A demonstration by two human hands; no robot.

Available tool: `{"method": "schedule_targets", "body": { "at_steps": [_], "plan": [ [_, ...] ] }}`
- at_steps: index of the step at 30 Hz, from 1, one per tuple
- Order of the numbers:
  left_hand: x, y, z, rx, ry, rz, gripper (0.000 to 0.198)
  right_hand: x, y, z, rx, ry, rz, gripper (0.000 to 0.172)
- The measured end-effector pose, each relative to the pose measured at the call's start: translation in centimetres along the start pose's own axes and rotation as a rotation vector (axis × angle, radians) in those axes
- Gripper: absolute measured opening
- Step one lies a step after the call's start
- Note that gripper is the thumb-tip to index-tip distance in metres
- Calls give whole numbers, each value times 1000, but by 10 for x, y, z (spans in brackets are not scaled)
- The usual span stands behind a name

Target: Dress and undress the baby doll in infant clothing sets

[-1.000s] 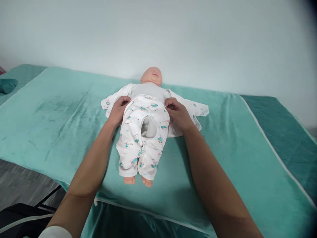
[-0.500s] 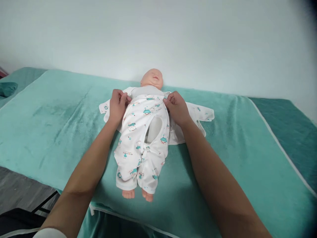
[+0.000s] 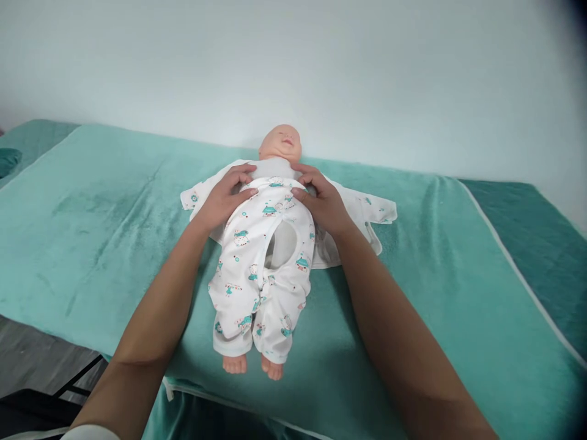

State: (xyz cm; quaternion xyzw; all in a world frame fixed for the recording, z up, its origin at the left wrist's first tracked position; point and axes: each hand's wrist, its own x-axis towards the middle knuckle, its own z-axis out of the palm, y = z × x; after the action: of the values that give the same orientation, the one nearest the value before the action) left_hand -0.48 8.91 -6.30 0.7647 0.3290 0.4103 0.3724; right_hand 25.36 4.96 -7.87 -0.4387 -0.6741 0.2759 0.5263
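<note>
A baby doll (image 3: 280, 142) lies on its back, head toward the wall and bare feet toward me. Its legs and belly are covered by white printed baby pants (image 3: 247, 244) with an open crotch. Beneath the doll's upper body a white baby jacket (image 3: 362, 211) is spread, sleeves out to both sides. My left hand (image 3: 232, 192) rests on one side of the doll's chest, thumb on the waistband and fingers apart. On the other side my right hand (image 3: 321, 198) lies likewise, fingers spread over the chest and thumb on the waistband. The doll's arms are hidden.
A light green cloth (image 3: 114, 244) covers the table, with a darker green cover (image 3: 523, 238) showing at the right. The white wall (image 3: 293, 67) stands right behind the doll's head. Grey floor (image 3: 32, 354) shows at the lower left.
Both hands have let go of the pinched waistband edges. They have moved inward, and the fingers have opened out onto the doll's chest.
</note>
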Motion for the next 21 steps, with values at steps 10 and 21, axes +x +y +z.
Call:
{"method": "schedule_targets", "body": {
  "at_steps": [10, 21],
  "plan": [
    [42, -23, 8, 48, 307, -191, 19, 27, 12, 5, -328, 144, 116, 37],
    [62, -31, 10, 263, 153, -134, 16, 44, 32, 6, -343, 132, 191, 34]
  ]
}}
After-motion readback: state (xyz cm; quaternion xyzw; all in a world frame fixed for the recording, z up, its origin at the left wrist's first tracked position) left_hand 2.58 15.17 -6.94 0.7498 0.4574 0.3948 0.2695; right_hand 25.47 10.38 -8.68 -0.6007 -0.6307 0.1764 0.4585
